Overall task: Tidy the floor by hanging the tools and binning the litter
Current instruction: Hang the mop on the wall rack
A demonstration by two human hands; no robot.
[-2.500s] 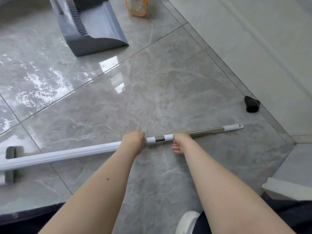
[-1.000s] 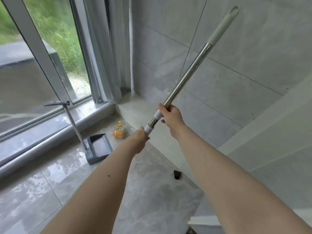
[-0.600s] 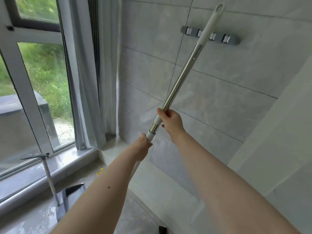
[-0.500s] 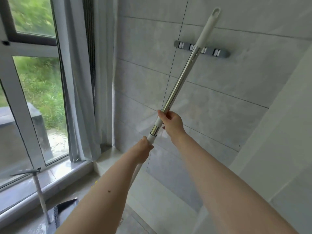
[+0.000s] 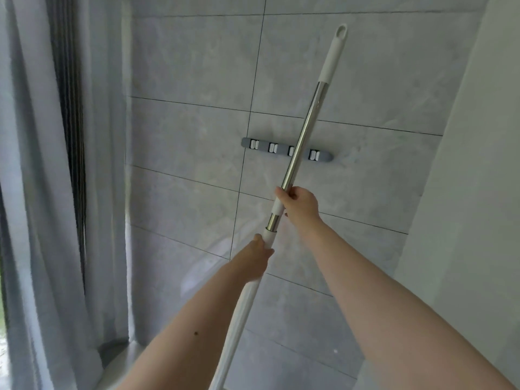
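Observation:
I hold a long mop pole [image 5: 306,128] tilted up to the right, steel in the middle with a white end cap and a hanging hole at the top. My left hand [image 5: 254,258] is closed around the white lower tube. My right hand [image 5: 298,205] grips the pole just above the white collar. Behind the pole, a grey wall rack [image 5: 287,150] with several white clips is fixed to the tiled wall; the steel section crosses in front of its third clip. The mop head is out of view below.
A grey curtain [image 5: 56,192] hangs at the left beside the window. A pale wall edge [image 5: 464,192] stands at the right. The tiled wall [image 5: 183,122] fills the middle, with a low ledge [image 5: 118,358] at its foot.
The pole was lifted off the floor and raised upright. My view turned up toward the wall; the rack now sits lower and nearer, and the dustpan and floor dropped out of sight.

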